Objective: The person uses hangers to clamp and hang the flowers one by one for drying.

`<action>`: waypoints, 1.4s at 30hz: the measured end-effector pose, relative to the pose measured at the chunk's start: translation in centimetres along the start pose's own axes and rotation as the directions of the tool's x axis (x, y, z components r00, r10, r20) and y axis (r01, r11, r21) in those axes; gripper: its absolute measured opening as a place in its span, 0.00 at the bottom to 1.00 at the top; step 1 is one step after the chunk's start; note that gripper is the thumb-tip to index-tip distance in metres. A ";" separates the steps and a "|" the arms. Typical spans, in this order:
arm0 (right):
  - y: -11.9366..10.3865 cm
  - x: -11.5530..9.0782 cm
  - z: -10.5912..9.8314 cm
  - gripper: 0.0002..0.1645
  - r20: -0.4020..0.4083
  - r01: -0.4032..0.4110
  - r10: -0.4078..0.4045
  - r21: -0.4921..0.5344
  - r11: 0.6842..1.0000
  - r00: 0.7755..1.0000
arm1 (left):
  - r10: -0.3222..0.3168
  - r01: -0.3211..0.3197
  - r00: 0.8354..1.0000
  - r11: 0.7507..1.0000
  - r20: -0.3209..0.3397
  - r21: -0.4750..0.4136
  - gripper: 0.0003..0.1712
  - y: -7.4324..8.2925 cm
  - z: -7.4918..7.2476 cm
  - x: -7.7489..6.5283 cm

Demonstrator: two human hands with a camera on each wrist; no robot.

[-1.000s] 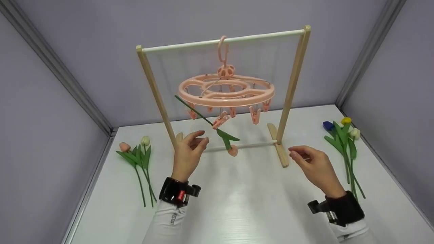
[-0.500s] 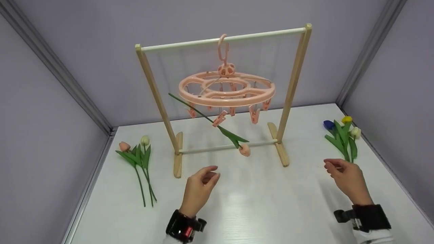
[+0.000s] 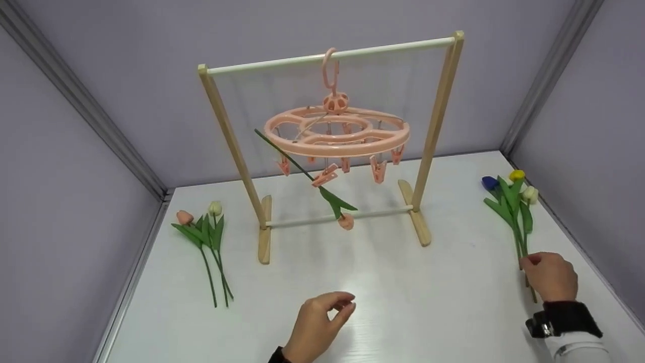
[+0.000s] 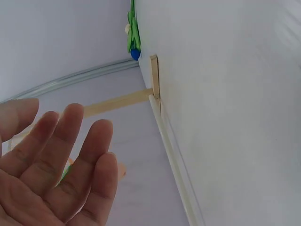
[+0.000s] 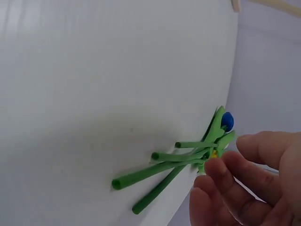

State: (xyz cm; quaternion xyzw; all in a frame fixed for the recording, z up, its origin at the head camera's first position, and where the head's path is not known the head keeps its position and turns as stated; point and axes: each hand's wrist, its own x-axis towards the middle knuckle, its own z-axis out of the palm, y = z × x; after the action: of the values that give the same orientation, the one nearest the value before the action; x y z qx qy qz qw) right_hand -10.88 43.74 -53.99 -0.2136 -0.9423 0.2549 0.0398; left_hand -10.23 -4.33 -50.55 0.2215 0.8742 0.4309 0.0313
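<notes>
In the head view, my right hand (image 3: pixel 552 277) is over the stems of several artificial tulips (image 3: pixel 514 201) with blue, yellow and white heads. The right wrist view shows the thumb and fingers apart, close to the green stems (image 5: pixel 141 176), gripping none of them. My left hand (image 3: pixel 320 320) hovers over the front of the table, fingers loosely bent and holding nothing. A pink tulip (image 3: pixel 345 221) hangs head down at a slant, its stem pinched in a clip (image 3: pixel 325 175) of the pink round clip hanger (image 3: pixel 337 149).
The hanger hooks over the white rod (image 3: pixel 393 51) of a wooden stand (image 3: pixel 227 131). More tulips (image 3: pixel 206 232), with orange-pink and white heads, lie left of the stand on the white table (image 3: pixel 403 312). Grey walls enclose the table's back and sides.
My left hand has drawn back from near the hanging tulip toward the table's front. My right hand has moved right, to the stems there. The hanging tulip has swung slightly.
</notes>
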 end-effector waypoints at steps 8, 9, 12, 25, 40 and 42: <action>0.5 0.9 0.4 0.28 0.100 -0.084 0.090 -0.058 0.995 0.991 | 0.086 -0.084 0.996 0.996 -0.040 0.032 0.17 1.1 -0.1 -0.6; 0.5 1.0 0.6 0.27 0.091 -0.083 0.088 -0.061 0.995 0.992 | 0.086 -0.085 0.996 0.996 -0.039 0.029 0.17 1.3 -0.2 -0.6; 0.7 1.6 0.9 0.26 0.083 -0.071 0.078 -0.077 0.994 0.994 | 0.092 -0.091 0.995 0.996 -0.042 0.016 0.17 1.6 -0.1 -0.8; 1.0 2.4 0.6 0.21 -0.024 -0.129 0.129 -0.024 0.991 0.991 | 0.198 -0.198 0.977 0.980 -0.075 0.001 0.15 1.9 0.7 -0.7; -2.5 2.7 -2.3 0.21 -0.588 0.009 0.194 0.325 0.946 0.785 | 0.179 -0.182 0.982 0.982 -0.053 -0.058 0.15 1.7 1.2 -0.6; -3.2 2.6 -2.7 0.20 -0.626 0.060 0.198 0.366 0.929 0.755 | 0.175 -0.179 0.983 0.982 -0.053 -0.067 0.15 1.7 1.2 -0.6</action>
State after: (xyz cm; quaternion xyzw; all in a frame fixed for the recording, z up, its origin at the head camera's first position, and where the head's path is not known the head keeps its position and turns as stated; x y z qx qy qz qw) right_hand -13.94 43.57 -50.13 -0.3129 -0.7962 0.3353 0.3945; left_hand -8.73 -2.79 -50.05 0.2869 0.8357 0.4679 -0.0200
